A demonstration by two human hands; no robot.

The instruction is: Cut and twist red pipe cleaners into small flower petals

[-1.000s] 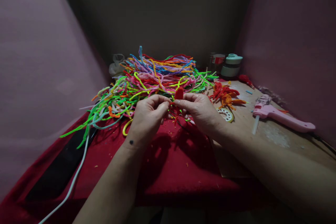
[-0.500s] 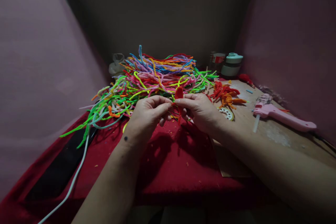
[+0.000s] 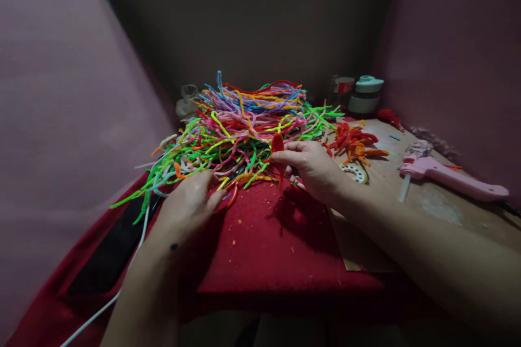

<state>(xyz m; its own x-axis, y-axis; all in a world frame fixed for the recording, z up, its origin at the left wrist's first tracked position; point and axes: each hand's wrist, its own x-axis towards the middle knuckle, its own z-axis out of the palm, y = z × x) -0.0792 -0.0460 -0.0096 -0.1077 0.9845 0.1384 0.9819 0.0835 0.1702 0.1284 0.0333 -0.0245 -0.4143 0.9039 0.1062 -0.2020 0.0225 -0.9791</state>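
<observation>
Between the thumb and fingers of my right hand (image 3: 311, 168) is a bent piece of red pipe cleaner (image 3: 277, 143), its loop upright and a thin end hanging below. My left hand (image 3: 197, 195) is lower and to the left, at the front edge of the pipe cleaner pile. Its fingers close around the red and yellow handles of scissors (image 3: 233, 195), whose dark blades point toward the pile and are partly hidden. Beyond both hands spreads a large heap of multicoloured pipe cleaners (image 3: 252, 119).
On the right, a board (image 3: 439, 211) bears a pink glue gun (image 3: 451, 173), red and orange pipe cleaner pieces (image 3: 354, 143) and a white ring-shaped spool (image 3: 355, 173). A lidded cup (image 3: 366, 95) stands behind. A black flat object (image 3: 109, 255) and white cable (image 3: 101, 312) lie left.
My left hand has left the red piece and moved down and left to the scissors. My right hand keeps holding the red piece in nearly the same place. The view has shifted slightly.
</observation>
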